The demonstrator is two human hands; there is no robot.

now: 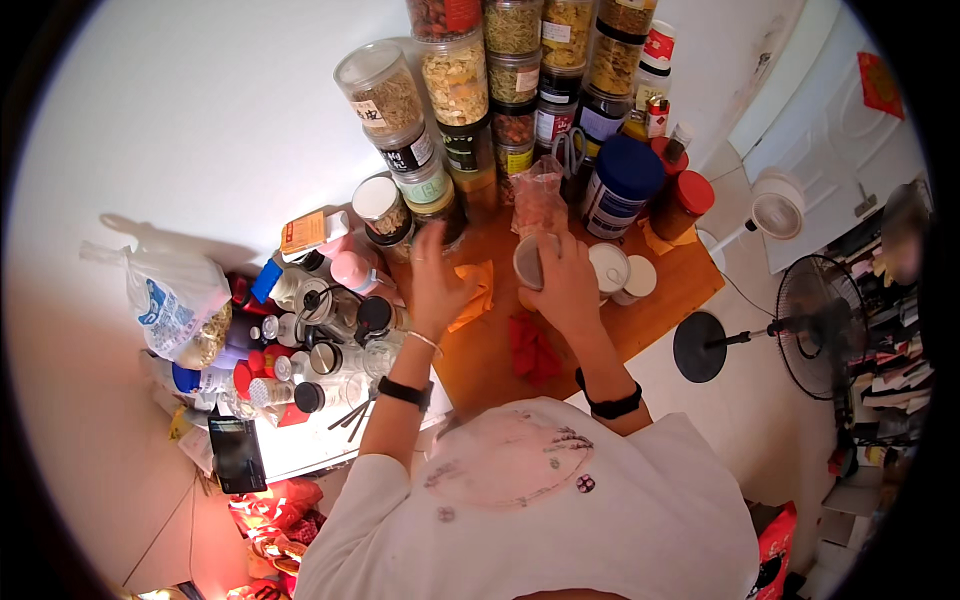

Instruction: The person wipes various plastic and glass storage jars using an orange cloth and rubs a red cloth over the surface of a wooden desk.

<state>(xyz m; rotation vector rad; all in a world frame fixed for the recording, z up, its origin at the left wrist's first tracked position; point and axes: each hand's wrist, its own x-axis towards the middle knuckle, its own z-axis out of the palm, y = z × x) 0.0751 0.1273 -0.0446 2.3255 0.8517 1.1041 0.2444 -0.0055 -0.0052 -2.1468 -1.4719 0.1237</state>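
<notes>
My right hand is closed around a jar with a pale round top, over the wooden table. Raised and spread, my left hand holds nothing, just left of an orange cloth. Behind the held jar stands a clear plastic bag with pinkish contents. Two white-lidded containers, one a ring-pull can and the other a smaller one, stand right of my right hand. A crumpled red cloth lies nearer to me.
Tall stacks of jars with dried goods line the back. A blue-lidded tub and red-lidded jar stand at the back right. Bottles and jars crowd the left. A black fan is beyond the table's right edge.
</notes>
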